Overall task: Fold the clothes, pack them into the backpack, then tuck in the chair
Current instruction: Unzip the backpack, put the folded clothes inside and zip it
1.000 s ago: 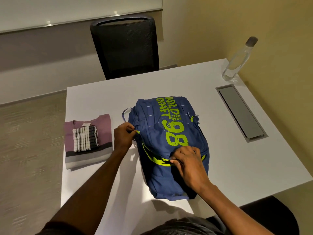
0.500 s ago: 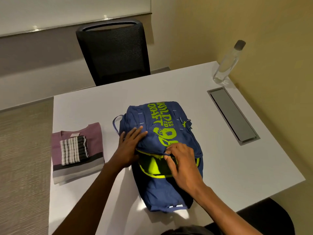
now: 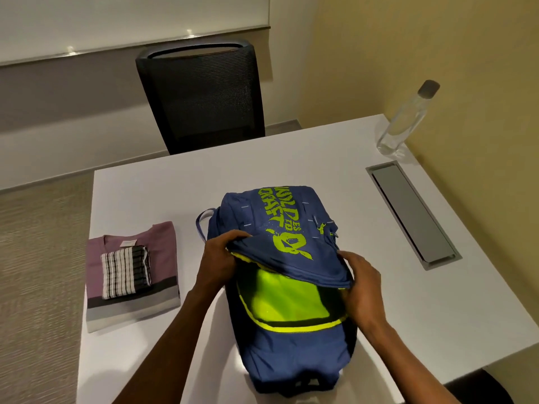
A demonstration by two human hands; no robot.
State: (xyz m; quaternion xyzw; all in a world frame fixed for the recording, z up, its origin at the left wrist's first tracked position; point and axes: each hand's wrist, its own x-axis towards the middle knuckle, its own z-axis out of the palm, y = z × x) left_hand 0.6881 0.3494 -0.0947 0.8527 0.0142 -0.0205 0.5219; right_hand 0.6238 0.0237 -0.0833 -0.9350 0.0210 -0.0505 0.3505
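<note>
On the white table [image 3: 291, 170], both hands, left [image 3: 217, 258] and right [image 3: 360, 282], grip the backpack [image 3: 280, 339] flap [image 3: 291, 249], fingers clamped on it.

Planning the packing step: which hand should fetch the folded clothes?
Probably left. The left hand grips the backpack on the side nearest the folded clothes; the right hand holds its far side open.

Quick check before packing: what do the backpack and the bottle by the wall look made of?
The backpack looks like thin, matte synthetic fabric, maybe nylon: it creases and sags at the lifted flap. The bottle is clear and glossy, plastic or glass, cannot tell which.
</note>
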